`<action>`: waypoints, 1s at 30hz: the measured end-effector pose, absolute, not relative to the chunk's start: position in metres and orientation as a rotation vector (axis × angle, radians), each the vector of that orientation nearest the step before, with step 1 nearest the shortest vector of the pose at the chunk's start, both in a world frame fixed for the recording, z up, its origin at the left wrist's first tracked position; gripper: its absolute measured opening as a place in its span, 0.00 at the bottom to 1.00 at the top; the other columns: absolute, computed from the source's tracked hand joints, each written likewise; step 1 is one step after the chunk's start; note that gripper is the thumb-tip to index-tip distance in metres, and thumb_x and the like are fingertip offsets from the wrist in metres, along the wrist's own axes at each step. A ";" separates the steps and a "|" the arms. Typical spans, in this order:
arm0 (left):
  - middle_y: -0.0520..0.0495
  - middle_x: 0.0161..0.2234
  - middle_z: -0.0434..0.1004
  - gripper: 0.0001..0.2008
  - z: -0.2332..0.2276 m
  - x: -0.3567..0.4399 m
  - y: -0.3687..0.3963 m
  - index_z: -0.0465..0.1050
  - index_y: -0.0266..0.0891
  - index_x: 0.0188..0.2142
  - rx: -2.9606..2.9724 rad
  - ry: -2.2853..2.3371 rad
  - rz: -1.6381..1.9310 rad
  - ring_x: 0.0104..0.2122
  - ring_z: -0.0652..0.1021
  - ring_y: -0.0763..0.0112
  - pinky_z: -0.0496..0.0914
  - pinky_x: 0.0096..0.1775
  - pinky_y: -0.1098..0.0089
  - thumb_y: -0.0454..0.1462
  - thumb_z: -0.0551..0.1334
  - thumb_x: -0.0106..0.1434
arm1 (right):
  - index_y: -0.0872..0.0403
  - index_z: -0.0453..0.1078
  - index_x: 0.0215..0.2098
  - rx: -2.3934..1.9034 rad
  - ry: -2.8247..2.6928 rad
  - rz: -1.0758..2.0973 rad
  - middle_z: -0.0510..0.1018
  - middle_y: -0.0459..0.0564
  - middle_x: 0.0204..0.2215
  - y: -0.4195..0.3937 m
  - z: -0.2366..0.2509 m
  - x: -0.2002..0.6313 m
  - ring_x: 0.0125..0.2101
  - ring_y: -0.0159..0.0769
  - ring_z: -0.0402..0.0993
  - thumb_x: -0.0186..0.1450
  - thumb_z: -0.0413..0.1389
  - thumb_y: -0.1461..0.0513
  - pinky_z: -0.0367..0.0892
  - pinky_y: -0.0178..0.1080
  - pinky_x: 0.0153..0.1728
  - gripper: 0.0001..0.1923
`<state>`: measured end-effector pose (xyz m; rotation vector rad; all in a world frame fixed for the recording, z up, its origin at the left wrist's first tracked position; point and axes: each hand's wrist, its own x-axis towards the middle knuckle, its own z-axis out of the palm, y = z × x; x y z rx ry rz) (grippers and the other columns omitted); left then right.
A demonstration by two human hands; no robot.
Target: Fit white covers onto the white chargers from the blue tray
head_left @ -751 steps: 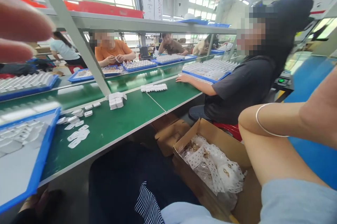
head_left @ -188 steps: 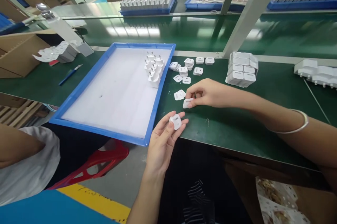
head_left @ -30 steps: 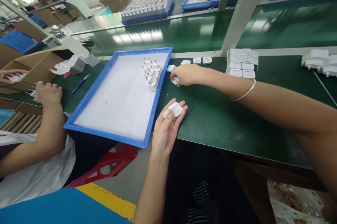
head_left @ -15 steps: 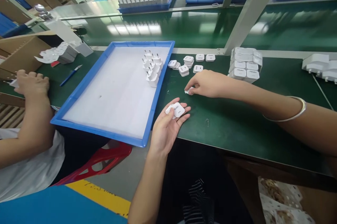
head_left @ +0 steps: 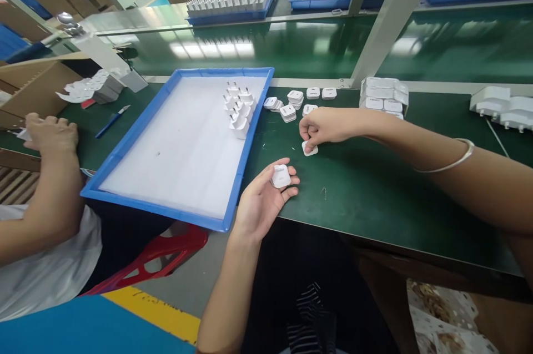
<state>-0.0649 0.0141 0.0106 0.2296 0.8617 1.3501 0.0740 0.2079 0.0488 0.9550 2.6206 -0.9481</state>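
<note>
At the green bench's near edge, the left hand grips a white charger body while the right hand pinches a small white cover off the mat, likely to be brought together and fitted squarely next.

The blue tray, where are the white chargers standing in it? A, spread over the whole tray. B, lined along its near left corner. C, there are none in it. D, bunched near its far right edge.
D: the white chargers stand in a small cluster close to the far right rim of the blue tray, prongs up, while the rest of its white floor is bare.
</note>
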 end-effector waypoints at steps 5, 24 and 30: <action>0.37 0.41 0.79 0.16 0.017 -0.057 0.021 0.75 0.29 0.49 0.213 0.810 1.282 0.37 0.80 0.65 0.75 0.40 0.67 0.39 0.54 0.73 | 0.52 0.71 0.26 0.930 2.631 -1.396 0.63 0.38 0.14 0.186 0.067 0.099 0.18 0.25 0.52 0.58 0.67 0.52 0.48 0.36 0.22 0.15; 0.41 0.39 0.79 0.10 0.005 -0.035 0.024 0.79 0.31 0.42 0.474 0.795 1.167 0.35 0.78 0.69 0.70 0.41 0.69 0.37 0.66 0.65 | 0.53 0.74 0.45 0.988 3.073 -0.875 0.73 0.47 0.31 0.108 0.045 0.124 0.29 0.33 0.68 0.63 0.61 0.54 0.56 0.35 0.28 0.15; 0.45 0.38 0.77 0.10 0.009 -0.026 0.027 0.76 0.34 0.46 0.514 0.798 1.161 0.37 0.77 0.70 0.69 0.46 0.67 0.35 0.65 0.66 | 0.55 0.78 0.45 0.946 3.309 -0.348 0.72 0.52 0.33 0.091 0.034 0.136 0.31 0.35 0.67 0.67 0.56 0.62 0.52 0.34 0.23 0.12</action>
